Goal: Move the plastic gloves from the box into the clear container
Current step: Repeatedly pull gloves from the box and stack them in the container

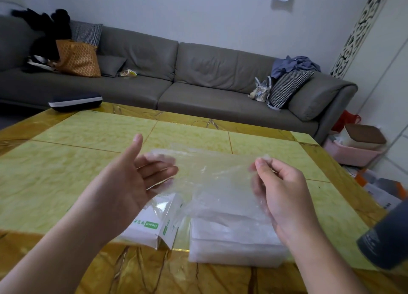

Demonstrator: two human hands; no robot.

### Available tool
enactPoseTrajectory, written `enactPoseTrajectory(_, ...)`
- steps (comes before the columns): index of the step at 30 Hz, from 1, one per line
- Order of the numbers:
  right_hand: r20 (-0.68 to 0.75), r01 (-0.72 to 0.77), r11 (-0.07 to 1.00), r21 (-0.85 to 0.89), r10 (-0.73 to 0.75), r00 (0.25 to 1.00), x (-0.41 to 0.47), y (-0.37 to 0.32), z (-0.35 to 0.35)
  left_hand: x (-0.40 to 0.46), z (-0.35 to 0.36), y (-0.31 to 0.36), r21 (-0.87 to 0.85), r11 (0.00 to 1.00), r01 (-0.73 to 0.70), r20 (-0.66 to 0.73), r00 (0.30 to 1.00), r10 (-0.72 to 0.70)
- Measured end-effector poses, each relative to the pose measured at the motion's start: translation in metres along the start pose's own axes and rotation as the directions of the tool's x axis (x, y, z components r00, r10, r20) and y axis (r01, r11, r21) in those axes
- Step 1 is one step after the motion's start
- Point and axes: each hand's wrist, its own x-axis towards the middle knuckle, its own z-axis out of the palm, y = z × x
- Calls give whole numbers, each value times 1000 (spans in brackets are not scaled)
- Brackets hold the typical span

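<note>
Spreading plastic glove [212, 174] between both hands above clear container [234, 243]

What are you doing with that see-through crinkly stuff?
A person is holding a thin plastic glove up over the table. The right hand pinches one edge, and the open left hand supports the other with straight fingers. Below sit the white and green box and, to its right, the clear container, which already has plastic in it.
</note>
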Motion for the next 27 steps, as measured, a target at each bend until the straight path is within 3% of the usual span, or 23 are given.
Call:
enactPoseTrajectory(3,-11,-25,999,27,26,1000,0,0,-1,-10,5,-4,393,919,-45,232,971,-51)
enactPoseTrajectory(6,-12,-16,1000,13,17,1000,1,1,-1,-16,11,-9,586,799,-133,220,976,1)
enactPoseTrajectory(13,-43,-10,998,56,12,999,2,0,-4,-11,9,-8,253,965,-64,72,996,47)
enactPoseTrajectory(21,-88,-17,995,94,25,996,4,1,-7,-7,7,-8,-20,999,-37,27,999,38)
enactPoseTrajectory(23,-95,-28,994,101,38,995,4,2,-8,-7,9,-8,-38,999,-23,92,995,27)
enactPoseTrajectory(25,-94,-39,993,113,50,994,4,2,-7,-12,14,-11,147,988,-44,168,986,19)
enactPoseTrajectory(27,-86,-44,991,124,55,995,3,1,-6,-23,22,-15,524,843,-122,230,973,-1)
